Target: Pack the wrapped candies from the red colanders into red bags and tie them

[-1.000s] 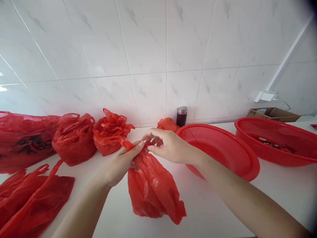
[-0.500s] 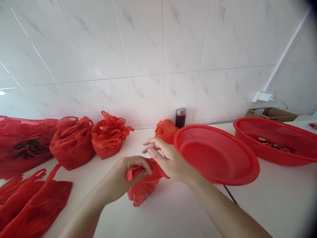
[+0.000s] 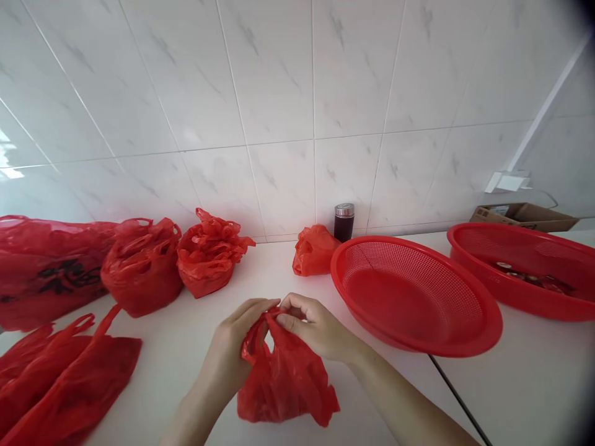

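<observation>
A small red plastic bag (image 3: pixel 290 384) rests on the white table, its top gathered upward between both hands. My left hand (image 3: pixel 237 341) is closed on the left side of the bag's top, its fingertips meeting the other hand's. From the right, my right hand (image 3: pixel 316 325) pinches the bag's handle with thumb and fingers. A gap shows between the raised handles. What the bag holds is hidden.
Flat red bags (image 3: pixel 79 384) lie front left. Filled red bags (image 3: pixel 142 272), (image 3: pixel 207 263) and a wrapped bag (image 3: pixel 313 251) stand near the wall. A dark jar (image 3: pixel 344 224), red baskets (image 3: pixel 413 297), (image 3: pixel 525 272) and a cardboard box (image 3: pixel 525 217) are to the right.
My right hand has moved down and taken hold of the bag's top. The bag now sits more upright and nearer, its handles pulled up. The view has shifted slightly.
</observation>
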